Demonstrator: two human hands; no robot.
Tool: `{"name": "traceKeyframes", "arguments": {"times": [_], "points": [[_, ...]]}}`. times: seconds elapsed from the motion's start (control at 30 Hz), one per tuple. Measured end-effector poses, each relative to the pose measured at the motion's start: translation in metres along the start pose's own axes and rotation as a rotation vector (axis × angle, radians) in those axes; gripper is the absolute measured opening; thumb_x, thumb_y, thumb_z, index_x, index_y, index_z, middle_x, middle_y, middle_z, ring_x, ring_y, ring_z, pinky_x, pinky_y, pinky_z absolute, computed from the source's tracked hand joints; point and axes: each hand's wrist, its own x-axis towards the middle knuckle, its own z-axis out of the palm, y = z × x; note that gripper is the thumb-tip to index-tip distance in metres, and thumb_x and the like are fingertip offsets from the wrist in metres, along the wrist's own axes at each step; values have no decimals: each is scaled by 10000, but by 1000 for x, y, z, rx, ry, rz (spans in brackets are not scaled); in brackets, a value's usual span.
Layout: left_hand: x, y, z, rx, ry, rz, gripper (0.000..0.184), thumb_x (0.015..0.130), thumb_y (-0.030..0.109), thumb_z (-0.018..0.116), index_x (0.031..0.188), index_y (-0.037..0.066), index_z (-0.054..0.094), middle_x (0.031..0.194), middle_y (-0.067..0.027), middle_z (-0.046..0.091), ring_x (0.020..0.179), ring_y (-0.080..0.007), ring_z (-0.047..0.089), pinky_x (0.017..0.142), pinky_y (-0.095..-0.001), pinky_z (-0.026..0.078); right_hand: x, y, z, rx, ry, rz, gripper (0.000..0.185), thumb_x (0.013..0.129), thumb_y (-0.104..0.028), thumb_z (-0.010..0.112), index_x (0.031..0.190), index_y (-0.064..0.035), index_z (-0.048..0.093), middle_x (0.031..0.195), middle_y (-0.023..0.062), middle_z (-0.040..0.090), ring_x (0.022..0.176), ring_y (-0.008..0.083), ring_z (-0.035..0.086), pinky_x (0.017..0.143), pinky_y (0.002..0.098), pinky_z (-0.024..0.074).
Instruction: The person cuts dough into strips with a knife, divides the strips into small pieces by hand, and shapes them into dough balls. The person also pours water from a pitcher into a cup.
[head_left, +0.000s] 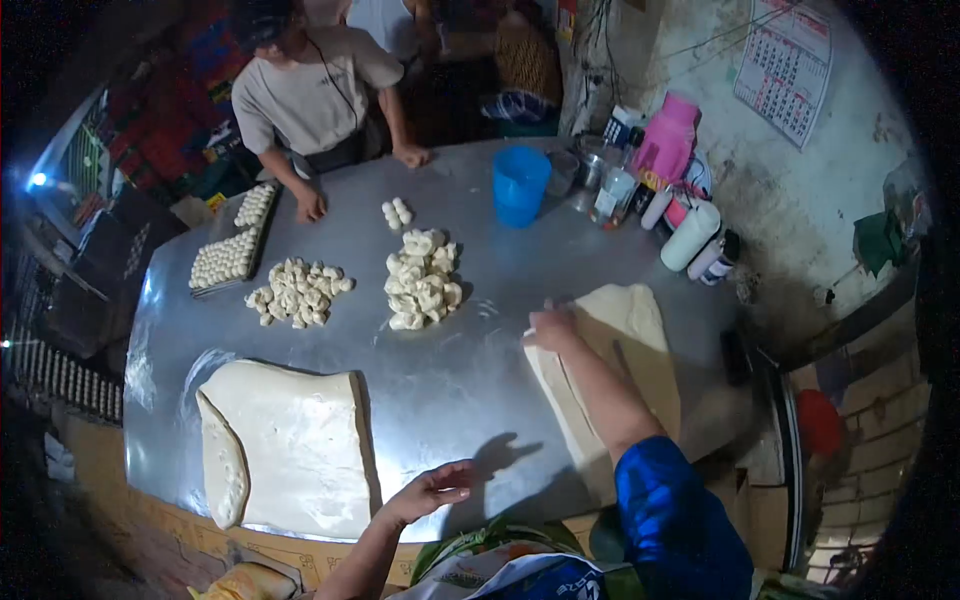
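Observation:
My right hand (552, 327) reaches to the far left corner of a dough sheet (640, 345) on the right of the metal table. Its fingers curl down on a strip of dough (560, 395) along that sheet's left edge; the fingertips are partly hidden. A thin dark mark shows on the sheet beside my forearm; I cannot make out what it is. My left hand (432, 492) hovers over the table's near edge, fingers apart, holding nothing. To its left lies a second, wide dough sheet (290, 440) with its left side folded over.
Cut dough pieces lie in a large pile (422, 280) and a smaller pile (297, 292) on the metal table (440, 385). Behind are a tray of dough balls (225, 260), a blue pitcher (520, 187), bottles (690, 237) and a pink jug (668, 140). A person (315, 95) stands across the table.

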Motion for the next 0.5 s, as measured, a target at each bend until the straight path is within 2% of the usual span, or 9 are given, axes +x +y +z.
{"name": "traceKeyframes", "arguments": {"times": [0.07,0.17,0.2,0.23,0.27,0.3,0.4,0.47,0.5], "points": [[11,3,21,25,133,-7,607,906,86,695,1449,27,430,1340,-143,584,1138,-227,602,1003,-357,461,-35,-14,-10,-20,117,-214,342,768,-373,736,959,-93,690,1158,181,559,1018,408,550,859,484,460],[51,-14,44,78,190,68,621,867,127,744,1408,6,463,1251,-136,625,1112,-234,610,990,-362,470,-99,-28,3,437,-11,-316,139,819,-182,650,864,-61,600,1004,112,562,845,272,541,747,382,468],[66,-17,54,288,167,116,688,817,151,783,1406,0,460,1248,-146,623,1101,-253,613,975,-365,479,-145,-36,-48,487,-31,-490,93,825,-106,613,842,-52,538,965,101,570,777,244,526,711,344,463],[81,-23,65,495,143,153,755,768,175,822,1403,-6,457,1246,-157,621,1090,-272,616,961,-368,487,-180,-38,-79,640,-111,-429,197,798,-110,717,744,-71,532,922,36,546,801,205,528,718,338,437],[103,-30,73,412,10,278,803,726,190,834,1404,-4,450,1287,-162,592,1120,-305,595,977,-387,476,-215,-33,-109,819,-57,-461,291,756,-70,761,709,-74,474,938,32,557,807,187,527,699,312,421],[131,-41,78,326,-126,396,851,685,205,846,1404,-1,443,1328,-168,563,1150,-338,573,994,-406,464,-244,-26,-141,997,102,-640,329,739,-64,793,697,-77,467,963,56,583,804,178,534,690,308,426],[173,-53,138,1018,184,709,794,714,200,789,1397,26,423,1455,-204,413,1289,-424,421,1089,-485,360,-317,11,-224,1164,433,-835,385,708,-85,847,732,-112,464,951,133,591,739,199,564,648,303,468],[207,-69,166,853,125,709,753,735,194,773,1387,26,436,1426,-210,437,1257,-416,450,1073,-478,376,-344,26,-232,1432,630,-787,428,689,-114,867,757,-124,444,923,130,588,689,200,565,599,290,468],[226,-83,174,692,73,691,713,755,187,757,1377,26,448,1398,-216,461,1224,-409,479,1057,-470,392,-359,32,-235,1304,748,-680,461,686,-145,875,764,-127,421,911,127,573,641,195,548,574,284,462]]}}
